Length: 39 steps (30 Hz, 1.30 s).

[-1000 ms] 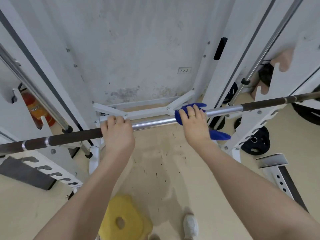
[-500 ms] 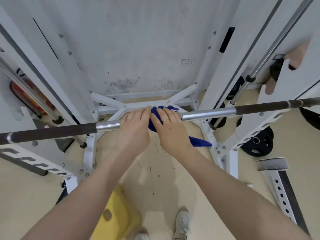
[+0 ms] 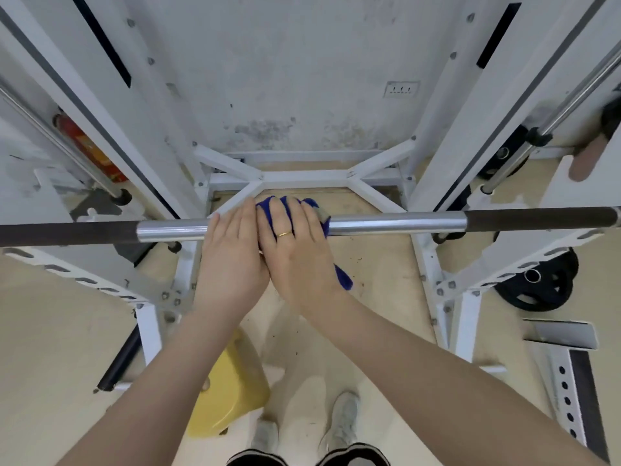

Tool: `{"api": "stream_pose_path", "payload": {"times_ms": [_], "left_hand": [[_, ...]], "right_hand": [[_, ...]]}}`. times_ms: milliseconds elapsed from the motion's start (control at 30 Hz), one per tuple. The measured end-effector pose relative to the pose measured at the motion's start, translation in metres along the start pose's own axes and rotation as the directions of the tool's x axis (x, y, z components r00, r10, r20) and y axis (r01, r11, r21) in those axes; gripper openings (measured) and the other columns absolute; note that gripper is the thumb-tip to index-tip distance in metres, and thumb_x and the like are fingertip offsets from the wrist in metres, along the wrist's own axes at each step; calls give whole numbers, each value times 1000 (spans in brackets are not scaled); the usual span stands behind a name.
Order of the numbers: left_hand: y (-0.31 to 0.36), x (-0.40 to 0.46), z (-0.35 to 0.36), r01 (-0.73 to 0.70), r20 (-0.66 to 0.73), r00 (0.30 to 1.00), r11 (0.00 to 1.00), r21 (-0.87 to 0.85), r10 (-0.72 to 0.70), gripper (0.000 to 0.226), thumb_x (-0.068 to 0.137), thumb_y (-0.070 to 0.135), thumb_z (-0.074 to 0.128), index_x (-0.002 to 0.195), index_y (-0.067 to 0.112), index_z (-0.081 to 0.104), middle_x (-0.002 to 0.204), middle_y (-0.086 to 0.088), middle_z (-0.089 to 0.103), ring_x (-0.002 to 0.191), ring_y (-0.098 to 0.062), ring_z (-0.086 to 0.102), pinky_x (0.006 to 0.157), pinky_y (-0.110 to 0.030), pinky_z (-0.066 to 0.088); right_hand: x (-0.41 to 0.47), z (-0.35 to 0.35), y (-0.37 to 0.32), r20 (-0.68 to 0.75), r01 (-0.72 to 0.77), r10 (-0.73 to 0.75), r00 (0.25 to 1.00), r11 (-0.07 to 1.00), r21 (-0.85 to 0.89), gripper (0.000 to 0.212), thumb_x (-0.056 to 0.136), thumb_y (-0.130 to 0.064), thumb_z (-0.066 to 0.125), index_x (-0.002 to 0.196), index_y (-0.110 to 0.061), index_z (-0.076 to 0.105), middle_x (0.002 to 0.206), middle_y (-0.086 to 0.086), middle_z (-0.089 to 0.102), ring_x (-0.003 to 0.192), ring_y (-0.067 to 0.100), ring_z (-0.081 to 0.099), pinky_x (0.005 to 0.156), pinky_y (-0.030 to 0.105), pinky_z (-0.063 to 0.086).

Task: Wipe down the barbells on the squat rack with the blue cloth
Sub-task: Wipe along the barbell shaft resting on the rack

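Note:
A barbell [image 3: 396, 224] lies across the white squat rack [image 3: 447, 136], chrome in the middle with dark knurled sections toward both ends. My right hand [image 3: 295, 250] wraps the blue cloth [image 3: 342, 279] around the chrome part near the centre; a tail of cloth hangs below my wrist. My left hand [image 3: 232, 253] grips the bare bar just left of it, and the two hands touch side by side.
A yellow stool [image 3: 228, 391] stands on the floor under my left arm, and my shoes [image 3: 342, 422] are beneath. Black weight plates [image 3: 537, 284] lie at the right by the rack foot. A red fire extinguisher [image 3: 87, 149] sits behind the left upright.
My right hand has slid the cloth leftward along the bar until it meets my left hand. The view has shifted so the bar looks level.

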State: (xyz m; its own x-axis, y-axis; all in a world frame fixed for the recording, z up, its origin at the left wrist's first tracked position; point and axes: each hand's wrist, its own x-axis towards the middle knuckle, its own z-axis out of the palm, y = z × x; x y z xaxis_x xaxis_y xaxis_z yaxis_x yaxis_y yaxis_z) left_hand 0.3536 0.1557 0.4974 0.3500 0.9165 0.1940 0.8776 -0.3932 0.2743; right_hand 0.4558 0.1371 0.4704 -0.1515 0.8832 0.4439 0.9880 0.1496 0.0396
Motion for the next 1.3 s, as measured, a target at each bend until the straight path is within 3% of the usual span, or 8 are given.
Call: {"api": "stream_pose_path", "payload": {"times_ms": [233,367,500,667,800,900,1067,1300], "left_hand": [[12,2,0,85,-17,996,992,92,-84,63,68,-11,57,129,-10,43,108,-25,63,109,-43,52,103,-53,33],[19,4,6,100,-14,995,987,123,-99,47,64,-9,59,111,-7,57,116,-25,61,112,-42,53,101,-59,34],[24,4,3,140,-31,990,975,174,-136,50,68,-6,59,118,-1,55,125,-19,58,124,-40,42,108,-55,22],[49,-3,2,116,-107,989,978,172,-99,50,66,-2,64,116,3,57,110,-17,64,114,-40,49,92,-53,32],[63,0,9,59,-183,983,981,182,-25,49,62,10,76,108,9,62,103,-13,65,101,-39,56,86,-52,36],[70,5,17,-20,-193,979,979,201,60,45,54,12,82,96,9,66,95,-10,67,89,-35,62,81,-42,24],[68,9,21,-32,-221,971,966,255,90,25,61,12,82,79,12,64,76,-4,63,72,-29,61,72,-34,22],[68,10,20,-32,-245,965,969,246,95,25,58,13,86,70,13,64,67,-3,61,65,-27,59,68,-33,21]], "right_hand": [[-21,-12,83,19,109,-110,994,993,54,64,65,-11,68,128,-10,52,120,16,57,100,34,52,91,42,34],[-14,-17,64,44,-22,21,999,1000,23,56,61,-11,58,117,-10,60,104,12,62,86,31,57,83,39,41],[-3,-22,57,97,84,-93,991,992,91,55,68,-13,45,121,-12,57,106,9,62,84,27,58,79,37,45],[-28,-51,142,382,-24,-20,924,994,111,53,76,-26,56,127,-14,47,109,9,56,93,30,54,79,37,40],[-40,-55,162,317,-113,114,942,993,-21,38,72,-30,61,107,-17,54,91,4,56,79,26,55,71,34,39],[-16,-46,123,328,-60,36,944,996,64,42,78,-50,47,104,-18,53,89,3,57,80,26,53,70,36,39],[-22,-38,142,243,37,-71,967,989,142,39,90,-45,34,104,-17,58,85,4,59,74,25,57,64,34,43],[-51,-43,188,84,-323,334,939,939,-114,35,88,-28,30,70,-11,54,64,9,55,55,30,52,58,33,35]]}}
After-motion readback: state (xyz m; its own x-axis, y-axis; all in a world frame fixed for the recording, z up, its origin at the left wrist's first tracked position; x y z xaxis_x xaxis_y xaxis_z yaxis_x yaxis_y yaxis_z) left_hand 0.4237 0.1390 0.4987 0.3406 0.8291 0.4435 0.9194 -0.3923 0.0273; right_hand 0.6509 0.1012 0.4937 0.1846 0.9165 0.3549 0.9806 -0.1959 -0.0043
